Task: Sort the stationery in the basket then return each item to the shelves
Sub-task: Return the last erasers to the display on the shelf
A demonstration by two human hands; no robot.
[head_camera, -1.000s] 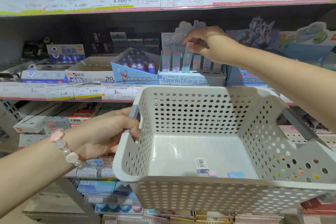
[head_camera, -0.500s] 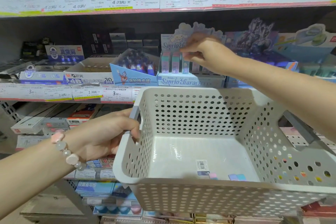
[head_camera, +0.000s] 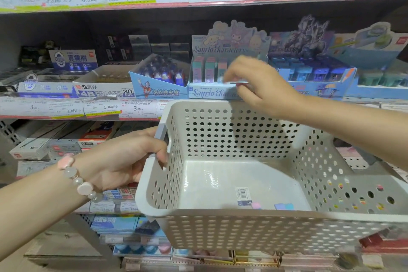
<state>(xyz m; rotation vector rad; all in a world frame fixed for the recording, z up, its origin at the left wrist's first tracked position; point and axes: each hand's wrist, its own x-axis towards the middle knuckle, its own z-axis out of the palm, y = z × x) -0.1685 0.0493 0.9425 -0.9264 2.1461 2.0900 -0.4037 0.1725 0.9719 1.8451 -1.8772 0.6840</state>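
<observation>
Here the basket (head_camera: 254, 161) fills the lower right of the frame: a pale grey plastic tub with rounded corners, walls pierced by even rows of round holes, a smooth glossy floor and a darker grey handle insert on each short side. It is held up in front of the shelves (head_camera: 198, 2), tilted so the floor faces the camera. On that floor, near the lower wall, lie a white barcode sticker (head_camera: 242, 193) and 2 small flat pastel pieces, 1 pink (head_camera: 256, 205) and 1 lilac-and-blue (head_camera: 284, 206); whether these are stickers or loose items cannot be told. The left hand (head_camera: 123, 159), at centre left, has its fingers curled round the basket's left handle, thumb on top; a bracelet (head_camera: 77, 180) of pink and pearly beads circles that wrist. The right hand (head_camera: 258, 86), just above the basket's far rim, is motion-blurred; its fingers are bent and drawn together in front of the Sanrio characters display box (head_camera: 212, 93), and whether they pinch anything cannot be told. That box is printed cardboard, pale blue, with a die-cut cartoon header and upright pink-and-teal packs (head_camera: 209, 68) standing in a row. To its left sit a slanted blue cardboard tray of roller erasers (head_camera: 159, 86) and a white box marked 30 pcs (head_camera: 103, 88); to its right, more blue display cartons (head_camera: 315, 77). Paper price tags (head_camera: 136, 108) printed 3.00, 1.36 and the like line the shelf edges.
</observation>
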